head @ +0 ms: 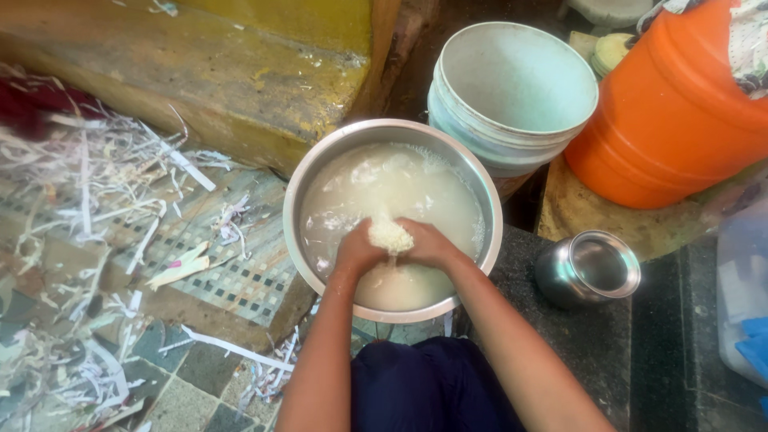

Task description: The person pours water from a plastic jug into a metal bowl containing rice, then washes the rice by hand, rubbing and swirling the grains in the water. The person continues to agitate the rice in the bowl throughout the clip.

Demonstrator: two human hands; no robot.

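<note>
A wide steel bowl [298, 186] sits on the floor in front of me, filled with cloudy white water. Both hands are in it, cupped together around a clump of wet white rice [390, 236] lifted just above the water. My left hand [358, 250] presses the clump from the left. From the right, my right hand [426, 244] closes against it. Water drips from the rice into the bowl.
A pale blue-green bucket [512, 88] stands behind the bowl, an orange plastic drum [672, 120] to its right. A small steel pot [588, 270] sits on a dark slab at right. Shredded paper strips [96, 208] litter the tiled floor at left. A yellow stone step [208, 72] lies behind.
</note>
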